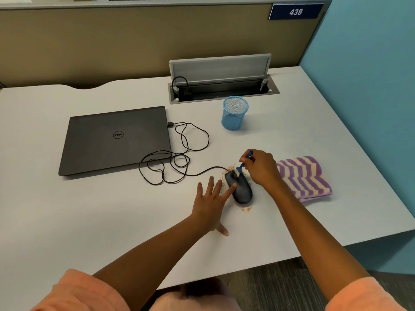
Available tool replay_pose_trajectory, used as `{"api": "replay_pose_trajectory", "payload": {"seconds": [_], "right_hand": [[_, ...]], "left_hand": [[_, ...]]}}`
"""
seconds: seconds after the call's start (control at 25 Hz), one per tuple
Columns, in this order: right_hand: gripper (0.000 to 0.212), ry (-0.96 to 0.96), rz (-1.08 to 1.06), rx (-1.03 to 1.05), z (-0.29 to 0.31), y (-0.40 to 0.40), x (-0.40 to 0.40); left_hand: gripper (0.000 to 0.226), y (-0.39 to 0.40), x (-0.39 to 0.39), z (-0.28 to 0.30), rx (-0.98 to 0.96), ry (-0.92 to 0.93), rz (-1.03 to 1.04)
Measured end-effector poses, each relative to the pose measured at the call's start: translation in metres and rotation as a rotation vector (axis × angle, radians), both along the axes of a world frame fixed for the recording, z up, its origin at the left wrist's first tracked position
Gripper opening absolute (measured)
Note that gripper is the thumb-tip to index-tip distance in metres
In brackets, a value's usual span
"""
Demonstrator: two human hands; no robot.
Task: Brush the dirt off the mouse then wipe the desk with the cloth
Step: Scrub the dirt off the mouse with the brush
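Note:
A black wired mouse [242, 191] lies on the white desk [89, 209], right of centre. Tan dirt crumbs [229, 169] are scattered at its far end, along its left side and near its back end. My right hand [261, 169] is closed around a small blue brush [243, 164], and the pale bristles touch the front of the mouse. My left hand [212, 204] lies flat with fingers spread, and its index fingertip presses on the mouse's left side. A purple and cream striped cloth [303, 178] lies folded just right of my right hand.
A shut dark laptop [115, 139] sits to the left, the mouse's black cable [179, 153] looped beside it. A blue mesh cup [234, 113] stands behind the mouse. An open cable tray [222, 86] is set into the desk's back. The desk's edge runs close on the right.

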State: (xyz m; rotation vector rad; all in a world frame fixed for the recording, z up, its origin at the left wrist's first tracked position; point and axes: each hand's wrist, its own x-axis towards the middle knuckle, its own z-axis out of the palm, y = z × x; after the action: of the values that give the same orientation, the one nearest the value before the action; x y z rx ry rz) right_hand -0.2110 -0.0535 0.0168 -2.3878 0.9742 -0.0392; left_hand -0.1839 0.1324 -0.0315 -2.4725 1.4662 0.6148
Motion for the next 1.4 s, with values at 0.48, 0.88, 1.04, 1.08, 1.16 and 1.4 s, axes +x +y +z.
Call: {"api": "replay_pose_trajectory", "payload": {"seconds": [0.48,0.88,1.04,1.08,1.16,1.4], "right_hand": [[0.019,0.119,0.009,-0.064,0.002,-0.002,0.012],[0.020,0.067,0.032,-0.080,-0.008,-0.004,0.016],[0.022,0.019,-0.002,-0.051,-0.007,-0.003,0.019],[0.022,0.012,-0.011,-0.055,-0.007,-0.005,0.017],[0.020,0.022,0.007,-0.075,-0.008,-0.007,0.013],[0.019,-0.031,-0.016,-0.017,-0.008,-0.001,0.019]], "left_hand": [[0.137,0.000,0.000,0.001,0.005,0.006,0.002],[0.136,-0.001,0.000,0.001,0.003,0.015,0.008],[0.136,-0.001,0.000,0.001,0.003,0.016,0.006],[0.136,-0.001,0.000,0.001,0.003,0.017,0.007],[0.138,0.000,0.000,0.001,-0.001,0.013,0.009],[0.138,-0.001,0.000,0.000,-0.004,0.026,0.014]]}}
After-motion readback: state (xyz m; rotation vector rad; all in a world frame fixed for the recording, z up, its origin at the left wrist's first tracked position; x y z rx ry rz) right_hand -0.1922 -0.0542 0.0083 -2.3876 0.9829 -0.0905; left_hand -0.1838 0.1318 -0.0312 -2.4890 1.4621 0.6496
